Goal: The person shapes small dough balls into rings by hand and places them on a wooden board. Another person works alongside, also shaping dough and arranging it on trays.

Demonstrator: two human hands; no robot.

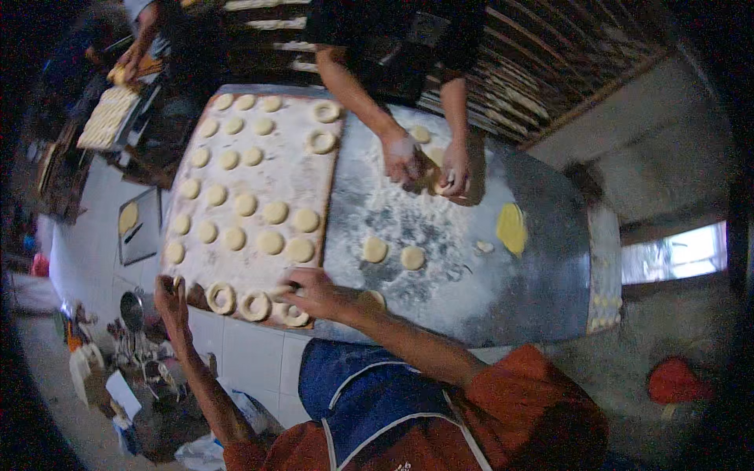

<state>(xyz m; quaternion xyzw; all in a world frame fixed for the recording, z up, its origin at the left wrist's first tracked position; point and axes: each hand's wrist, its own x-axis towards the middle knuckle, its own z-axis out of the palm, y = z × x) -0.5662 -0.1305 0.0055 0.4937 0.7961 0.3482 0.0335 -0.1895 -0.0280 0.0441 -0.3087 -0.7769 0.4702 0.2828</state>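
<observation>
Down at the near edge of the floured board [259, 177], the right hand [310, 292] pinches a dough ring [294, 315] with fingers pressed together. Left hand [170, 298], loosely curled, grips the board's corner beside another ring [221, 297].

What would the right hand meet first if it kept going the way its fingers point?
The right hand points left along the board's near edge, so probably the dough ring right beside its fingers, then another ring. Depth is unclear.
</observation>
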